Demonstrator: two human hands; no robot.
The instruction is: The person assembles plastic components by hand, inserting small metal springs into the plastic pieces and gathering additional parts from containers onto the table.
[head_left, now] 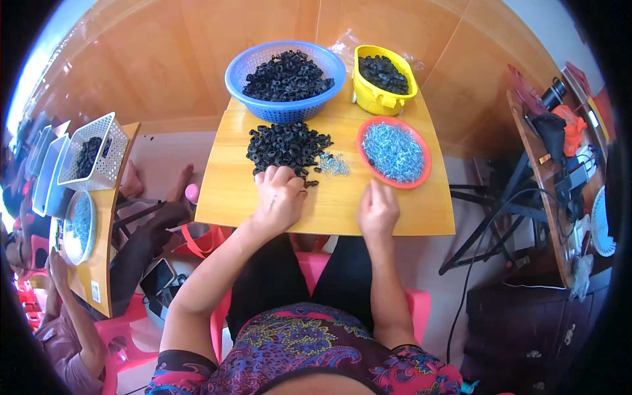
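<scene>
My left hand is at the near edge of a heap of small black plastic parts, fingers curled down and pressed together. Whatever they hold is hidden beneath the hand. My right hand is closed just below a red oval plate, its knuckles hiding anything inside. Heaped on that plate are small silvery metal pieces, perhaps screws. Between the black heap and the plate lies a small scatter of similar silvery pieces. A few black parts are loose near my left fingers.
At the table's far side stand a blue basket and a yellow basket, both holding black parts. Leftward, a person's arm is by another table with a white basket. A cluttered desk and cable are on the right.
</scene>
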